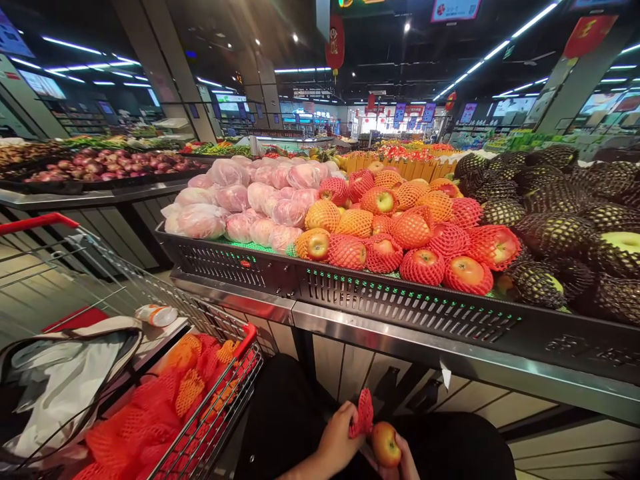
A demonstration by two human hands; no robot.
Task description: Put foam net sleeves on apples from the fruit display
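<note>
Low in front of my knees, my left hand [339, 437] is closed on a red foam fruit net [365, 413], which sticks up from the fingers. Close beside it, my right hand [406, 460] has its fingers round a bare red-yellow apple [387, 445]. The net stands next to the apple; whether they touch I cannot tell. Above my hands, a black display crate [400, 303] holds several apples in red and orange foam nets [411, 228].
To the left stands a shopping cart [250, 333] with red and orange foam nets [145, 413] and a bag [65, 387] in it. Pale bagged fruit [280, 193] and dark-netted green fruit [555, 227] flank the apples. A metal ledge [370, 333] runs under the crate.
</note>
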